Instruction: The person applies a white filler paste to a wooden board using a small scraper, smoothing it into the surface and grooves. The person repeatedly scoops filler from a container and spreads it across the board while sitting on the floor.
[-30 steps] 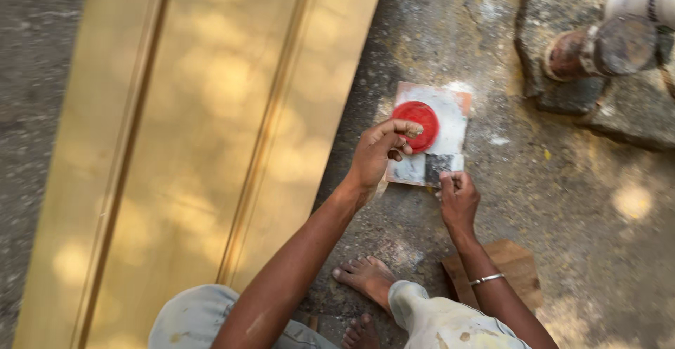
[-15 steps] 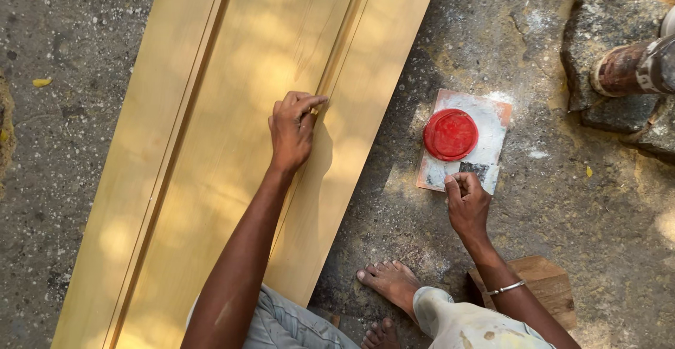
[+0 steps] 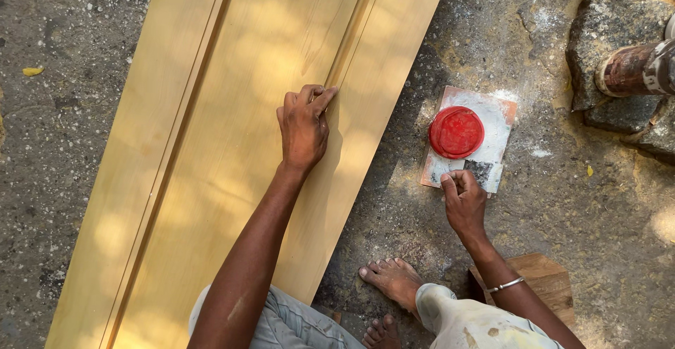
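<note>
My left hand point(image 3: 304, 127), fingers pinched together, presses the stiff, smooth wooden door panel point(image 3: 211, 152) at its groove; heavy, best gripped by its long edges.

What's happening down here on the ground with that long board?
A person crouches barefoot on the ground beside a long yellow wooden panel. The left hand presses its fingertips into a groove of the panel. The right hand rests at the edge of a small white-dusted board that carries a round red lid. A wooden block lies by the right wrist.
</note>
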